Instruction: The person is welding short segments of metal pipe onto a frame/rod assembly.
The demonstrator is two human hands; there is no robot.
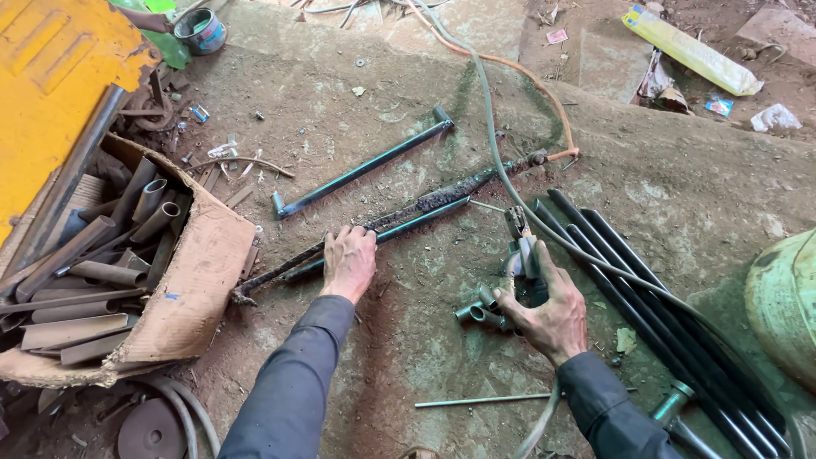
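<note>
- Your left hand (pixel 349 262) is laid flat, fingers spread and pressing down, on the long rusty crusted rod (pixel 399 217) and the dark green bar (pixel 382 234) lying right alongside it. It's not wrapped around either one, just pinning them to the dirty concrete floor (pixel 408 127).
- That rod runs diagonally from near the torn cardboard box of pipe offcuts (pixel 110 272) up toward the orange hose (pixel 527 81). It looks like solid steel, so I'd guess stiff and fairly heavy. The flaky rust should give you grip rather than slip, but it'll be rough on bare skin.
- If you lift it, I'd grab near the middle where your palm already sits. Take one end and the far end will probably swing.
- Your right hand (pixel 548 310) is curled around a welding electrode holder (pixel 520 246), fingers closed on the handle with its cable (pixel 493 144) trailing off up the floor. The cable looks stiff enough to tug at the holder.
- Just beside that hand sit some short pipe stubs (pixel 480 314): small, light, round, likely to roll.
- To the right lies a bundle of long black tubes (pixel 646 314), and a second green bar (pixel 365 168) sits well apart above your left hand.
- A thin welding rod (pixel 484 399) lies near your right sleeve.
</note>
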